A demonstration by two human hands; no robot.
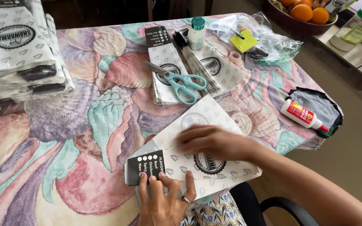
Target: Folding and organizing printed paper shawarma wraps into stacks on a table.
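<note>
Head: paper bag (214,121) under both hands, left hand (164,201) & right hand (214,142) pressed flat (fingers spread).

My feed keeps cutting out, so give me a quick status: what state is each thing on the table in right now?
Printed white paper sheet: lying flat, partly folded, pressed by both hands.
Left hand: fingertips on the sheet's black end.
Right hand: flat on the sheet, blurred.
Teal-handled scissors: shut, resting on a stack of folded paper bags.
White glue bottle with red label: lying on its side, capped.
Small white bottle with teal cap: upright, capped.
</note>
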